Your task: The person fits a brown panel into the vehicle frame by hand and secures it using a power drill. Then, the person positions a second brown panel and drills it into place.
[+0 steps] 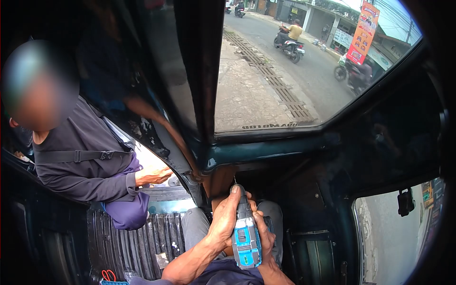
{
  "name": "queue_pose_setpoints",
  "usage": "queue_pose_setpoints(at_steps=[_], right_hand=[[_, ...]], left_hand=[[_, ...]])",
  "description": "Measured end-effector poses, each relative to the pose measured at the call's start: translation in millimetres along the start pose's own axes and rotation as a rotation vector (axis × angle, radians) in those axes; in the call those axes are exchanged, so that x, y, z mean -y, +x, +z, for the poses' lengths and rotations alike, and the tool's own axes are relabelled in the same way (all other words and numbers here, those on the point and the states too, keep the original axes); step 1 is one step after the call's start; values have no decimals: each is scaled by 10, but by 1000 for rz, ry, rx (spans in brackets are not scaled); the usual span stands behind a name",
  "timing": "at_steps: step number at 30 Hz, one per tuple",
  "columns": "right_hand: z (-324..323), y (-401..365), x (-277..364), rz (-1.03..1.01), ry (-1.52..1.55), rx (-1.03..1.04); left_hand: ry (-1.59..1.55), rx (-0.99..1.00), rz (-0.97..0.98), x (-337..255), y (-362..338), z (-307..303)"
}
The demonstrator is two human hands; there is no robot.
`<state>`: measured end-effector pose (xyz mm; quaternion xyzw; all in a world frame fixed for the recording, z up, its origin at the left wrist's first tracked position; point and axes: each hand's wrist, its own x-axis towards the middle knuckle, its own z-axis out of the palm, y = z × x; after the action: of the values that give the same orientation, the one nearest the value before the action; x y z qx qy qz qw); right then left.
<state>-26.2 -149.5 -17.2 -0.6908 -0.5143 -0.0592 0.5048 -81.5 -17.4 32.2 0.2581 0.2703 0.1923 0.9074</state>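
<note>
A blue and black cordless drill (pixel 246 240) is held between both hands low in the centre, its chuck pointing up and away and a thin bit at its tip. My left hand (pixel 224 217) wraps the drill's left side, with the thumb up by the chuck. On the other side, my right hand (pixel 263 231) has its fingers closed round the drill's body and handle. Just beyond the chuck is a brown surface (pixel 220 186) beneath the dark window frame.
A person (pixel 78 156) in dark clothes sits at the left. Below lies a ribbed metal floor (pixel 128 242), with red-handled scissors (pixel 109 275) at its lower edge. Dark vehicle panels surround the window (pixel 266 90); motorbikes show on the road outside.
</note>
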Motion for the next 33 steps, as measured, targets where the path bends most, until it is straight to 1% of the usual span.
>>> queue_pose_setpoints(at_steps=[6, 15, 21, 24, 30, 33], right_hand=[[6, 2, -12, 3, -7, -11], [-6, -6, -16, 10, 9, -2], [5, 18, -13, -5, -6, -13], [25, 30, -32, -55, -33, -40], [60, 7, -29, -48, -23, -52], [26, 0, -3, -11, -10, -22]], left_hand=[[-37, 10, -8, 10, 11, -5], [-9, 2, -4, -4, -6, 25], [-10, 12, -3, -1, 6, 1], [2, 13, 0, -4, 5, -1], [22, -12, -6, -31, -10, -2], [5, -6, -7, -28, -16, 16]])
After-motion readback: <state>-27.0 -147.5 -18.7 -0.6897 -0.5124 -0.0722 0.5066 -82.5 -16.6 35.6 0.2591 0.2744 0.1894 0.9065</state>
